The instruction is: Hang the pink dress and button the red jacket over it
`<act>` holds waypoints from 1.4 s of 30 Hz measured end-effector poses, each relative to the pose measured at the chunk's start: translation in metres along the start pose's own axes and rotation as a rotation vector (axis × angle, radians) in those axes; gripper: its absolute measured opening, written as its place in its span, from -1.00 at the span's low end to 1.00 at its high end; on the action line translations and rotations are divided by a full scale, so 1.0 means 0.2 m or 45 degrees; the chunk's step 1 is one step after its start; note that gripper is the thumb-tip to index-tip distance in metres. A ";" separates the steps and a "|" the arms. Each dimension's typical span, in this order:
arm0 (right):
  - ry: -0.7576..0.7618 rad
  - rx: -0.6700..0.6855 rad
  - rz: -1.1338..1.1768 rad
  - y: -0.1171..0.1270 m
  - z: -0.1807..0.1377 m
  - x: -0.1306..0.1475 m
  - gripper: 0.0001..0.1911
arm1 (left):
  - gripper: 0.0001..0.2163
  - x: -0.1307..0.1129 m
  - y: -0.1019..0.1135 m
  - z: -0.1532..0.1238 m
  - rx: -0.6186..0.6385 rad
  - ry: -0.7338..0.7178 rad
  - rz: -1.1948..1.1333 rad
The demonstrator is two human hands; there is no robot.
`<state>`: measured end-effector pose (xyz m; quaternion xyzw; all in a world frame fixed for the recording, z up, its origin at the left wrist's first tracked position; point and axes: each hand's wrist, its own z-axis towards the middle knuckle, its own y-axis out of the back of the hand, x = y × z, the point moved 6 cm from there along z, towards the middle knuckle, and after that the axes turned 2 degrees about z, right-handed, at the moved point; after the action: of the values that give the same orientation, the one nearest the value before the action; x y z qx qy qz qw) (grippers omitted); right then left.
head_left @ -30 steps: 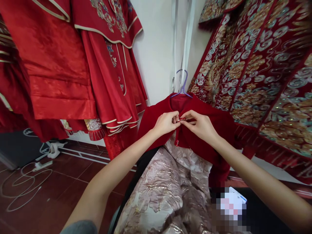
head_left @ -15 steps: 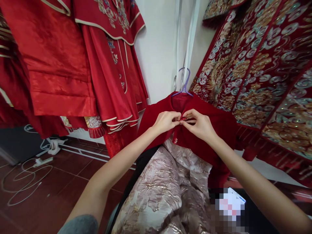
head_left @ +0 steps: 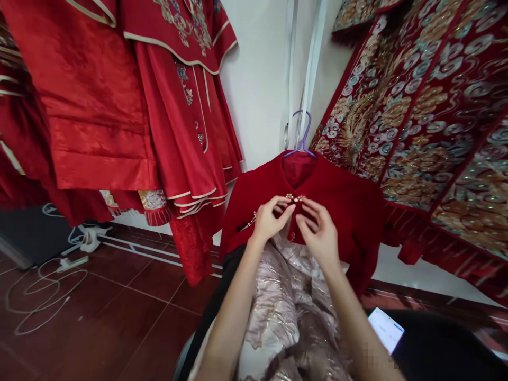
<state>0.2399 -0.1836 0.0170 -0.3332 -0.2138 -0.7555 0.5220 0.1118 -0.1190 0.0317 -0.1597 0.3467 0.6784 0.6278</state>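
A red velvet jacket (head_left: 349,211) hangs by its collar from a purple hanger (head_left: 305,129) in front of me. At its neckline a beaded clasp (head_left: 296,199) spans the two front edges. My left hand (head_left: 272,218) pinches the front edge just below the clasp's left side, thumb and forefinger close together. On the other side, my right hand (head_left: 320,228) rests its fingertips near the clasp, thumb and fingers apart. A second small fastener (head_left: 292,237) sits lower on the front. Part of a beaded ornament (head_left: 250,222) shows beside my left hand.
Shiny pale brocade fabric (head_left: 273,296) lies below the jacket, under my forearms. Red garments (head_left: 182,132) hang at left, and a heavily embroidered one (head_left: 413,132) at right. A lit phone (head_left: 386,329) lies at lower right. A white cable (head_left: 51,286) coils on the tiled floor.
Both hands have moved slightly down and apart from their pinch at the neckline, uncovering the beaded clasp. The right fingers have loosened. My forearms have come closer together.
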 end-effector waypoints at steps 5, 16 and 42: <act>-0.165 -0.009 -0.145 -0.08 -0.34 -0.20 -0.73 | -0.60 0.17 -0.03 -0.24 0.003 0.316 -0.205; -0.239 0.132 -0.168 -0.09 -0.37 -0.32 -0.61 | -0.59 0.14 -0.04 -0.26 0.063 0.328 -0.149; -0.381 0.272 0.291 -0.17 -0.37 0.05 -0.63 | -0.71 0.33 0.16 -0.27 -0.838 0.441 -0.441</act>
<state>0.1854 -0.2265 -0.0254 -0.4065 -0.3286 -0.6064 0.5993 0.0582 -0.1059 -0.0414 -0.5197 0.1797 0.6006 0.5804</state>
